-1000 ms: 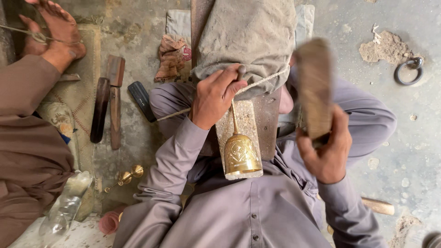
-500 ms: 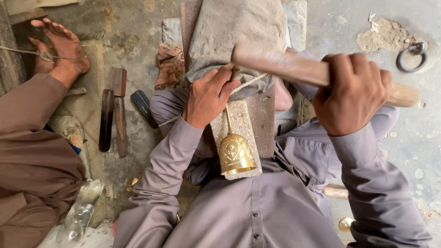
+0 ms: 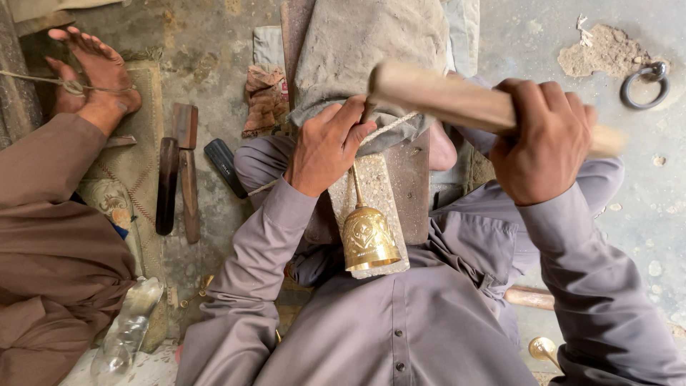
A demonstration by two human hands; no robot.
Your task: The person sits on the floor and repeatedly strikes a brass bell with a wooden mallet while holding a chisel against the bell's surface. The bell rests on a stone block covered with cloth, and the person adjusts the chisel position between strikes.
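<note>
Bell: brass bell [image 3: 368,239] with an engraved pattern, lying on a speckled stone block [image 3: 386,189] across the person's lap, mouth toward the body, thin stem pointing away.
Left hand: left hand [image 3: 327,146] fingers pinched together at the top of the bell's stem, a small dark tool just showing above them; grip closed there, though exactly what it clamps is hidden.
Right hand: right hand [image 3: 543,139] fist clamped around a wooden mallet [image 3: 443,100], held level above the lap, its head blurred over the left fingers.
Under the block: dark wooden plank [image 3: 414,193], grey cloth [image 3: 371,57] bunched beyond.
Floor, left: flat metal tools [image 3: 179,171], another person's bare foot [image 3: 96,71].
Floor, right: iron ring [image 3: 643,82].
</note>
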